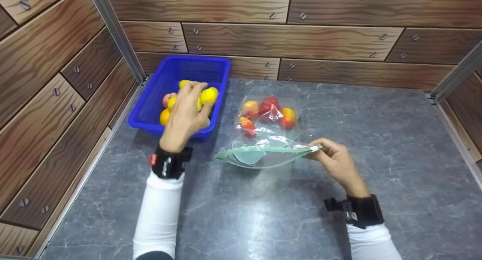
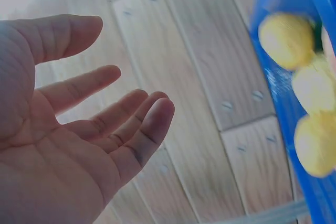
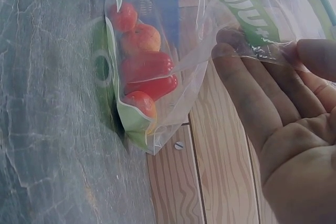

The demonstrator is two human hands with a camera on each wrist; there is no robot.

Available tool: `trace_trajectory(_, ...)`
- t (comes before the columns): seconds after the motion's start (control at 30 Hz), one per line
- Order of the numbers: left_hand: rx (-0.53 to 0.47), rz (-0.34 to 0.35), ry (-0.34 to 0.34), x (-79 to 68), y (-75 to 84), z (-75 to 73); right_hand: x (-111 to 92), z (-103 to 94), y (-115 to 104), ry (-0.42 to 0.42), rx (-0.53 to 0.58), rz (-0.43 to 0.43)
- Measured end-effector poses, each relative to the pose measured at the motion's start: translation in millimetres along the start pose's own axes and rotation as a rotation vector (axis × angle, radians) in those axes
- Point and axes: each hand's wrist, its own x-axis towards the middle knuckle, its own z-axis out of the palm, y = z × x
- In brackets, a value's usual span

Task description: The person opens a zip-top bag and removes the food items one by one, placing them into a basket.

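Observation:
My left hand (image 1: pixel 184 113) reaches over a blue plastic basket (image 1: pixel 140 111), its fingers spread above yellow lemon-like fruits (image 1: pixel 209 96). In the left wrist view the palm and fingers hold nothing, and the yellow fruits (image 2: pixel 286 40) lie off to the right. At the right corner of a clear zip bag (image 1: pixel 271 141), my right hand (image 1: pixel 337 162) pinches the green-edged opening, which gapes towards me. Inside the bag lie several red and yellow fruits (image 1: pixel 288 118) and a glossy red lobed piece (image 3: pixel 149 72) like a bell pepper. The bag lies on the tabletop.
An orange fruit (image 1: pixel 165 117) and a pinkish fruit (image 1: pixel 168 99) also lie in the basket. Wood-patterned panels (image 1: pixel 293 41) wall the grey marbled table (image 1: pixel 376 120) at the back and sides. The basket stands near the back left corner, left of the bag.

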Motion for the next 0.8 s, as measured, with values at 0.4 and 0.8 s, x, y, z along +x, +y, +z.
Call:
trace_trajectory(0.4, -0.118, 0.226, 0.001, -40.5, 67.8, 26.3, -1.7, 1.3, -1.6, 0.008, -0.044, 0.006)
trace_trajectory(0.8, -0.222, 0.488, -0.283, -76.7, 113.8, 38.9, -2.6, 2.0, 0.0, 0.01, -0.018, 0.005)
